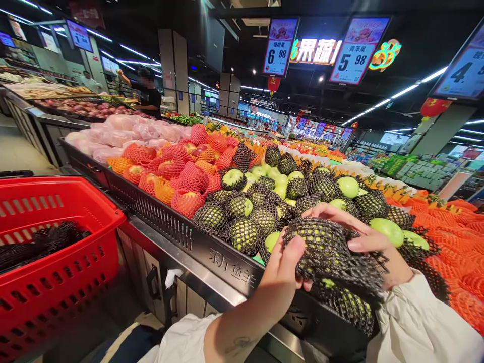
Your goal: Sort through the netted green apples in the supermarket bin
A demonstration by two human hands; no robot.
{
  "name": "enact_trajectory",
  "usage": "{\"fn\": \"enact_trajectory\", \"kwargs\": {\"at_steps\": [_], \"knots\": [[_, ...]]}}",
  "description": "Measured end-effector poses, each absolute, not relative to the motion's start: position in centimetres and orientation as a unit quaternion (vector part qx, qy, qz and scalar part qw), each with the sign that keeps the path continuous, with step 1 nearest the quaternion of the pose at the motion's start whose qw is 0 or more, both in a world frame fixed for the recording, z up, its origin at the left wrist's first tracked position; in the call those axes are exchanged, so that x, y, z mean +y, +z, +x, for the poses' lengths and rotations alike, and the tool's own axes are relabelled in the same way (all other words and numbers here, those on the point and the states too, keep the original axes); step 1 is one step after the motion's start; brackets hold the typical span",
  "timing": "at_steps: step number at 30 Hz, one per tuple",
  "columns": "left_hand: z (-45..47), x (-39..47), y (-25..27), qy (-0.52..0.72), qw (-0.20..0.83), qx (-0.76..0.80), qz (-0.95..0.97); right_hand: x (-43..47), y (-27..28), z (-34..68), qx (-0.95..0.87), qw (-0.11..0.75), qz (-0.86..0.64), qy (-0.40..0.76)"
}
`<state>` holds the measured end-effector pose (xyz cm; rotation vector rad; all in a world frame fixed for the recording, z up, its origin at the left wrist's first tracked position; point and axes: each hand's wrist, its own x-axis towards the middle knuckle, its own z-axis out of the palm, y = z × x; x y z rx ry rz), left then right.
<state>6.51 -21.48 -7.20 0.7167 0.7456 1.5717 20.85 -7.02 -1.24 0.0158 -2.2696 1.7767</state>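
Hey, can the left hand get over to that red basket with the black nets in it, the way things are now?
Probably yes. The red basket sits open-topped on the left hand's side, nothing between them. But both hands currently grip a netted green apple, so it must let go first.

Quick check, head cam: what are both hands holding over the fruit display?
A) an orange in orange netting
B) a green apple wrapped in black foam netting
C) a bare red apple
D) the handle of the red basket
B: the left hand and right hand both grip a green apple in black foam netting above the display bin; the red basket sits untouched at the left.
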Motion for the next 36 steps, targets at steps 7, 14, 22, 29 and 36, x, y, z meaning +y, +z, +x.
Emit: {"fn": "enact_trajectory", "kwargs": {"at_steps": [7, 14, 22, 29, 36], "knots": [[6.4, -21.7, -8.0, 0.638, 0.562, 0.374, 0.370, -6.6, -1.5, 21.3, -0.820, 0.066, -0.055, 0.566], [6.6, -21.1, -9.1, 0.622, 0.532, 0.410, 0.402, -6.3, -1.6, 21.8, -0.854, 0.074, -0.052, 0.513], [5.7, -20.6, -9.1, 0.645, 0.334, 0.465, 0.507, -7.1, -1.1, 20.7, -0.877, 0.106, -0.044, 0.468], [6.3, -20.9, -8.9, 0.686, 0.263, 0.503, 0.455, -6.1, -2.1, 21.3, -0.827, 0.174, -0.068, 0.531], [5.9, -20.9, -8.9, 0.663, 0.208, 0.549, 0.465, -6.3, -2.1, 21.3, -0.827, 0.111, -0.064, 0.547]]}}
